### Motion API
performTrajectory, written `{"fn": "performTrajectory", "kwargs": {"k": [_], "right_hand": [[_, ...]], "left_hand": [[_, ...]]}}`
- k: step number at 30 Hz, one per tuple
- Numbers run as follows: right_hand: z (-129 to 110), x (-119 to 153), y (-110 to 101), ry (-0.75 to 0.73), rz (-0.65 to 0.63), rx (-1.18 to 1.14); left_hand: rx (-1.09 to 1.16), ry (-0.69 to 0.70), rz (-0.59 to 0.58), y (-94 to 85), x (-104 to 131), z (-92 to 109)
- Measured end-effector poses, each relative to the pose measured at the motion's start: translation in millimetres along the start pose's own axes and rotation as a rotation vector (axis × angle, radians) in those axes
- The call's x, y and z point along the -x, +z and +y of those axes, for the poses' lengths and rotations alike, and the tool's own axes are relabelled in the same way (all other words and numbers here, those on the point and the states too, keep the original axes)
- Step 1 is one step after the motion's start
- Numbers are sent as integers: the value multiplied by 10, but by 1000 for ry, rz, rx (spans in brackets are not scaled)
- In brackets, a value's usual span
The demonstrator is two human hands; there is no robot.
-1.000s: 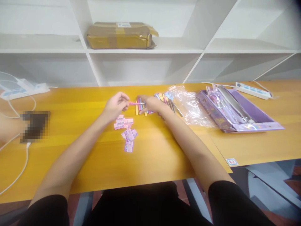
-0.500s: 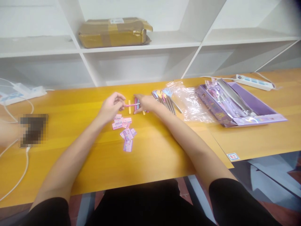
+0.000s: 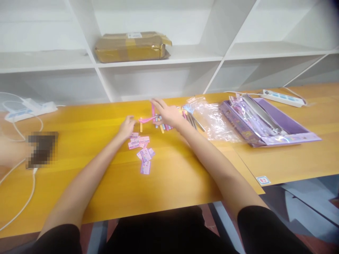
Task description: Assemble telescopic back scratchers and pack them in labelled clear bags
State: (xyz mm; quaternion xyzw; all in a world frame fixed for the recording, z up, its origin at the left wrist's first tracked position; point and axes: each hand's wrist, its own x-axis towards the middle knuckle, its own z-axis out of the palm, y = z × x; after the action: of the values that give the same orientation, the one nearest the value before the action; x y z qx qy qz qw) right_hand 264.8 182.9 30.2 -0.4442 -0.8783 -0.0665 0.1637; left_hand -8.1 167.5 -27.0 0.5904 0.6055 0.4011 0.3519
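Observation:
My right hand (image 3: 168,113) pinches a pink strip (image 3: 153,110) that stands up from its fingers. Below that hand lies a row of coloured sticks (image 3: 162,127). A pink item with a thin metal part (image 3: 145,120) stretches between my two hands. Near its left end is my left hand (image 3: 128,126), fingers bent; whether they touch it cannot be made out. A yellow stick (image 3: 141,127) lies just right of my left hand. Small pink and purple cards (image 3: 145,154) are scattered nearer me. Fork-headed items with dark handles (image 3: 192,118) lie right of my right hand.
Clear plastic wrap (image 3: 212,121) and a purple box (image 3: 288,121) with packets lie to the right. Power strips (image 3: 284,98) sit at both ends. A person's hand at left is beside a blurred dark object (image 3: 43,150). A taped carton (image 3: 129,49) is on the shelf.
My left hand has drawn back from the pink item, leftward and nearer me. My right hand has risen slightly, with a pink strip now upright at its fingers. The camera view has tilted up slightly.

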Motion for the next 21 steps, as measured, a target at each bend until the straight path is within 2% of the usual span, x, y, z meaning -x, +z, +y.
{"fn": "performTrajectory", "kwargs": {"k": [6, 14, 18, 21], "right_hand": [[-167, 67, -351, -38, 115, -8], [-271, 129, -530, -12, 200, -86], [-306, 144, -609, 1, 190, -105], [-365, 168, -653, -28, 169, -126]], "left_hand": [[253, -89, -121, 143, 180, 120], [422, -144, -230, 122, 372, 361], [459, -130, -188, 48, 417, 546], [532, -1, -148, -83, 474, 776]]}}
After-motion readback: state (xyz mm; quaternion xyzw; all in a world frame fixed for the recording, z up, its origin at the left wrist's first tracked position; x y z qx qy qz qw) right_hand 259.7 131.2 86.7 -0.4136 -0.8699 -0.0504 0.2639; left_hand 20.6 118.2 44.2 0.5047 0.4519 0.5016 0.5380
